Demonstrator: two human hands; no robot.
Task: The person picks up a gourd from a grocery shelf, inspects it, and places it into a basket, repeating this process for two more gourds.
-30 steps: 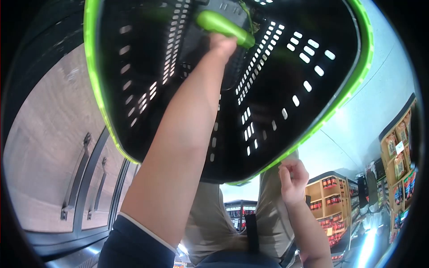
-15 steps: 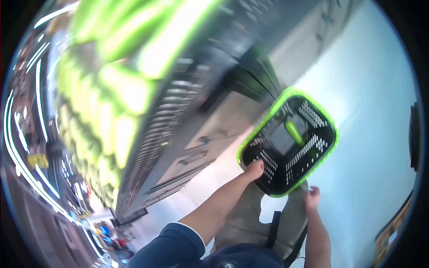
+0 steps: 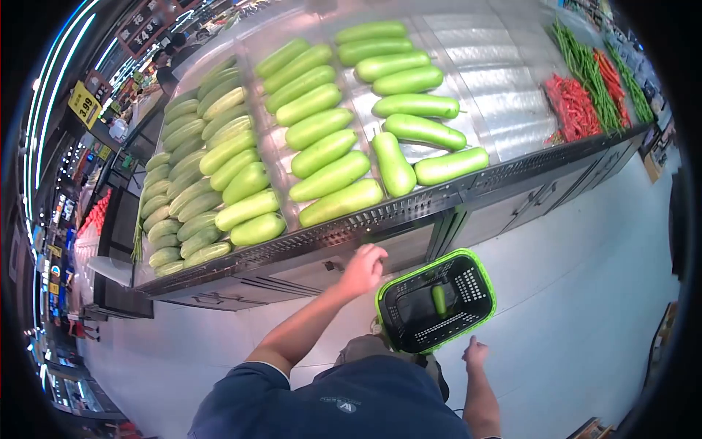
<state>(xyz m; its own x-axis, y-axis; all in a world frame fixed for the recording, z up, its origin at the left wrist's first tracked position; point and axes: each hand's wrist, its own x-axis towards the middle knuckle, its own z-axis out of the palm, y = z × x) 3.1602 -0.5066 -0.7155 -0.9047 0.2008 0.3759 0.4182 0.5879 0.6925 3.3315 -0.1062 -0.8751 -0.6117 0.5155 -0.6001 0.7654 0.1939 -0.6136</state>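
My left hand [image 3: 363, 271] is raised beside the front edge of the produce stand, left of the basket, with loosely bent fingers and nothing in them. Below and to the right, my right hand [image 3: 475, 353] hangs just outside the basket's near right side, its fingers apart and empty. Between the hands is a black shopping basket [image 3: 401, 333] with a bright green rim. One green gourd [image 3: 439, 300] lies inside it. Long light-green gourds [image 3: 336, 201] lie in rows on the stand just beyond my left hand.
Darker striped gourds [image 3: 197, 219] fill the stand's left part. Red chillies [image 3: 574, 106] and green beans [image 3: 585, 62] lie at its far right. A perforated metal edge [image 3: 322, 243] runs along the front above cabinet doors. A yellow price sign [image 3: 85, 104] hangs at left.
My left hand has left the basket's near left side and risen toward the stand. My view has swung to show the whole stand. The gourd stays in the basket.
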